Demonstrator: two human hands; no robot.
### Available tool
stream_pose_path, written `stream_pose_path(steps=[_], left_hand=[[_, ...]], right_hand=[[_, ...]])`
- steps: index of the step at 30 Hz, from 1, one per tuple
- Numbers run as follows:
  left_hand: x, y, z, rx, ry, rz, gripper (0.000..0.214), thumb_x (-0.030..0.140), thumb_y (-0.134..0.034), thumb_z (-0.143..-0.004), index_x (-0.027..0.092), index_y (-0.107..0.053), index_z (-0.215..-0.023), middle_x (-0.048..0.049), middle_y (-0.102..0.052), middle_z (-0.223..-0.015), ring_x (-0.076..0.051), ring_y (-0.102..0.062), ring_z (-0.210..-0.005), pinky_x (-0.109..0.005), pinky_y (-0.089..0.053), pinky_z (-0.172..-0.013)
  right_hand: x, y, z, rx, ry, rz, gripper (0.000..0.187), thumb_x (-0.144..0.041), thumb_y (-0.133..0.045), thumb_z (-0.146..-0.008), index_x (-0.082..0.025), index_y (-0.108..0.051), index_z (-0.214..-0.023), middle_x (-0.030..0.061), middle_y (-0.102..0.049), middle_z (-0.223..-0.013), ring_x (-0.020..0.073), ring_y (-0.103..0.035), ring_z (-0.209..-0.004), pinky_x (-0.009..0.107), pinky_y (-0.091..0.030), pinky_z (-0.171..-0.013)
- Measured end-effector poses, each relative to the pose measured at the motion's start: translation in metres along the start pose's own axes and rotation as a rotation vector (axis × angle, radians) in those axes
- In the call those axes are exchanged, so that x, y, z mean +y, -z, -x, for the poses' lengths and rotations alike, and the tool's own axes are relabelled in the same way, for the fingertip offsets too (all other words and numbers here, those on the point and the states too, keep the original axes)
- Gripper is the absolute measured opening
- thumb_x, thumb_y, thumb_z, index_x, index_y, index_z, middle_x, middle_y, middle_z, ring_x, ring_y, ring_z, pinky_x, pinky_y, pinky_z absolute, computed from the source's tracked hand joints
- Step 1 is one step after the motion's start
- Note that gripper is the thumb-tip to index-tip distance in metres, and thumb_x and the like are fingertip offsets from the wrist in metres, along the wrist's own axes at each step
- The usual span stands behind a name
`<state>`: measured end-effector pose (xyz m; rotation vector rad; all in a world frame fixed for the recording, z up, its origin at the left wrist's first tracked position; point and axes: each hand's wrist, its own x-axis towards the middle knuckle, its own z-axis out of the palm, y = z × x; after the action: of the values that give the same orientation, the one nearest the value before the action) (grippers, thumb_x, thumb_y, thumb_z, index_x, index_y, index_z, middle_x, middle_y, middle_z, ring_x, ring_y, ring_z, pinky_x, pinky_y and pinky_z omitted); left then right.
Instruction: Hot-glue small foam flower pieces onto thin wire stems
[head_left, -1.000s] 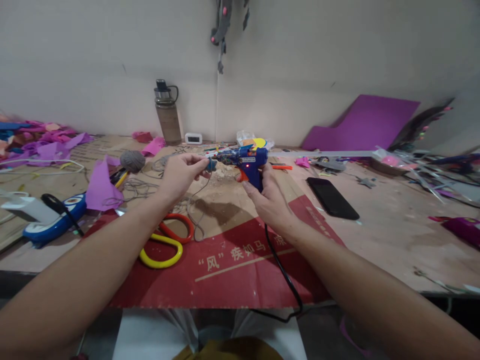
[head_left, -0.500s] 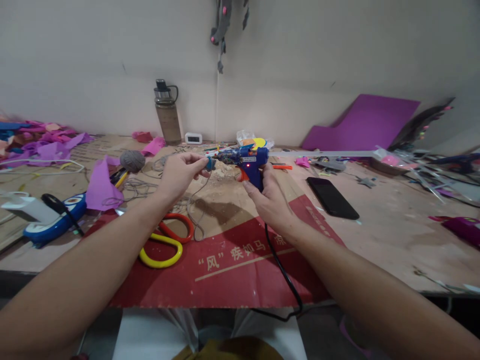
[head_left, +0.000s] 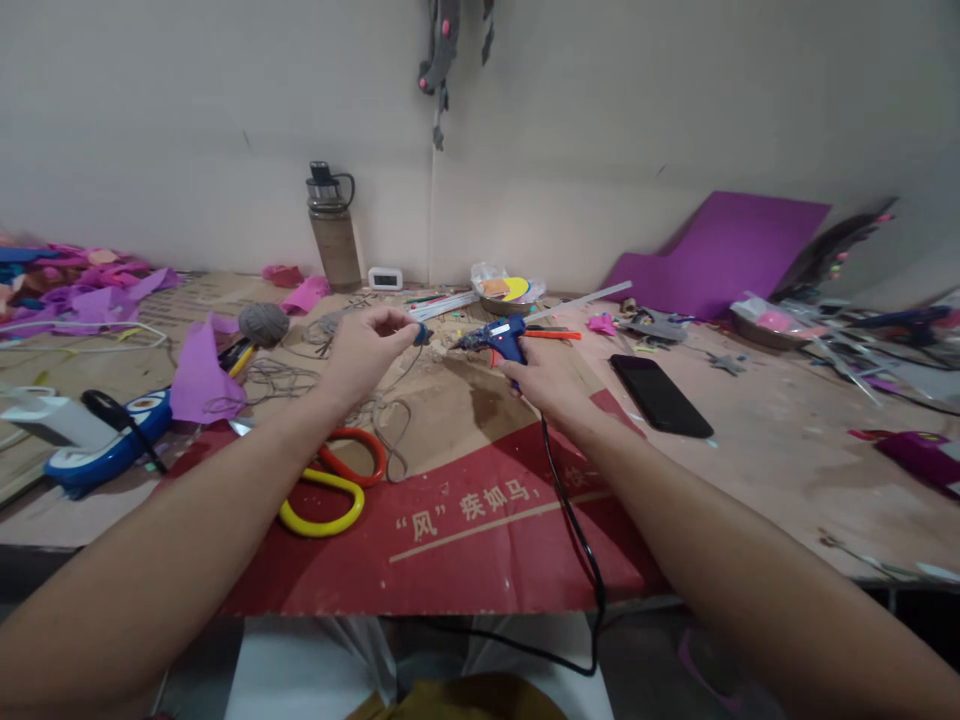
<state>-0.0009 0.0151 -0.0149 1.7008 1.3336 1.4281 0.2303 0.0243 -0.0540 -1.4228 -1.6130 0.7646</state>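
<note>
Head camera, nearest first: a glossy black cord (head_left: 571, 515) snakes over the red cardboard (head_left: 450, 560) on the counter (head_left: 787, 470). The right hand (head_left: 541, 375) has its fingers wrapped round a blue plastic glue gun (head_left: 501, 338), nozzle low. The left hand (head_left: 366, 345) pinches a tiny blue piece (head_left: 423, 333), too small to make out.

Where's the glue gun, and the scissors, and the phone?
glue gun (head_left: 504, 340), head view, on its blue body.
scissors (head_left: 322, 529), head view, on the yellow handle loop.
phone (head_left: 660, 395), head view, on the middle of its black screen.
</note>
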Motion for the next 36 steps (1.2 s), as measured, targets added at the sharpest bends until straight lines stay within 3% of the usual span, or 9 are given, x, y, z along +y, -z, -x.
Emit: stream_pose_path(steps=[6,10,13,18,22,26,30,33,36], left_hand=[[0.000,-0.002,0.001,-0.067,-0.006,0.045,0.018,0.033,-0.068,-0.072,0.020,-0.070,-0.085,-0.0020,-0.064,-0.066,-0.010,-0.052,-0.052,-0.025,-0.043,-0.052],[0.002,-0.002,0.002,-0.074,0.000,0.069,0.018,0.033,-0.068,-0.072,0.019,-0.070,-0.084,-0.0025,-0.066,-0.066,-0.011,-0.054,-0.052,-0.025,-0.045,-0.053],[0.005,-0.002,0.004,-0.071,-0.015,0.015,0.016,0.032,-0.065,-0.073,0.019,-0.070,-0.082,-0.0015,-0.065,-0.063,-0.011,-0.054,-0.052,-0.024,-0.042,-0.051],[0.011,0.001,0.009,-0.015,-0.134,-0.175,0.017,0.030,-0.061,-0.076,0.019,-0.071,-0.083,-0.0010,-0.065,-0.063,-0.012,-0.055,-0.056,-0.024,-0.040,-0.053],[0.012,0.002,0.010,0.016,-0.191,-0.221,0.017,0.029,-0.060,-0.077,0.018,-0.070,-0.084,-0.0025,-0.067,-0.070,-0.013,-0.058,-0.061,-0.024,-0.043,-0.057],[0.011,0.000,0.010,0.027,-0.187,-0.150,0.015,0.028,-0.061,-0.077,0.018,-0.068,-0.085,-0.0028,-0.067,-0.072,-0.012,-0.059,-0.060,-0.023,-0.046,-0.056],[0.012,-0.003,0.011,-0.021,-0.117,0.022,0.020,0.029,-0.063,-0.077,0.015,-0.065,-0.091,-0.0034,-0.066,-0.070,-0.013,-0.061,-0.057,-0.025,-0.050,-0.055],[0.013,-0.005,0.011,-0.037,-0.092,0.067,0.018,0.030,-0.064,-0.077,0.014,-0.065,-0.087,-0.0041,-0.066,-0.068,-0.013,-0.063,-0.057,-0.026,-0.052,-0.055],[0.014,-0.007,0.012,-0.047,-0.079,0.090,0.017,0.030,-0.065,-0.077,0.014,-0.064,-0.083,-0.0037,-0.066,-0.067,-0.013,-0.063,-0.056,-0.025,-0.052,-0.054]], right_hand=[[0.005,0.009,-0.007,-0.022,-0.034,0.306,0.019,-0.030,-0.059,-0.076,-0.023,-0.044,-0.066,0.0022,-0.053,-0.058,0.0194,-0.053,-0.053,0.035,-0.041,-0.058],[0.005,0.012,-0.004,0.189,0.162,0.435,0.019,-0.028,-0.063,-0.072,-0.022,-0.047,-0.066,0.0058,-0.054,-0.068,0.0254,-0.057,-0.080,0.044,-0.043,-0.079],[-0.007,0.003,0.004,0.184,0.238,0.238,0.015,-0.031,-0.058,-0.077,-0.020,-0.048,-0.081,0.0051,-0.056,-0.079,0.0212,-0.055,-0.080,0.042,-0.044,-0.080],[-0.042,-0.035,0.014,-0.062,0.127,-0.256,0.037,-0.032,-0.066,-0.071,-0.021,-0.040,-0.096,0.0053,-0.058,-0.096,0.0177,-0.059,-0.092,0.038,-0.047,-0.085],[-0.060,-0.061,0.014,-0.187,0.018,-0.607,0.053,-0.026,-0.070,-0.066,-0.024,-0.033,-0.105,0.0015,-0.062,-0.092,0.0158,-0.063,-0.089,0.036,-0.048,-0.086],[-0.065,-0.068,0.016,-0.193,-0.027,-0.818,0.050,-0.023,-0.067,-0.069,-0.024,-0.032,-0.104,-0.0043,-0.059,-0.079,0.0127,-0.062,-0.072,0.032,-0.049,-0.077],[-0.063,-0.063,0.019,-0.061,0.082,-0.694,0.041,-0.029,-0.064,-0.073,-0.026,-0.036,-0.104,-0.0090,-0.045,-0.070,0.0082,-0.047,-0.055,0.025,-0.043,-0.057],[-0.062,-0.057,0.020,0.040,0.248,-0.503,0.028,-0.028,-0.062,-0.077,-0.024,-0.046,-0.100,-0.0081,-0.039,-0.066,0.0086,-0.040,-0.057,0.024,-0.035,-0.055],[-0.064,-0.052,0.021,0.107,0.314,-0.372,0.011,-0.027,-0.060,-0.079,-0.021,-0.056,-0.088,-0.0068,-0.035,-0.062,0.0092,-0.035,-0.058,0.025,-0.030,-0.055]])
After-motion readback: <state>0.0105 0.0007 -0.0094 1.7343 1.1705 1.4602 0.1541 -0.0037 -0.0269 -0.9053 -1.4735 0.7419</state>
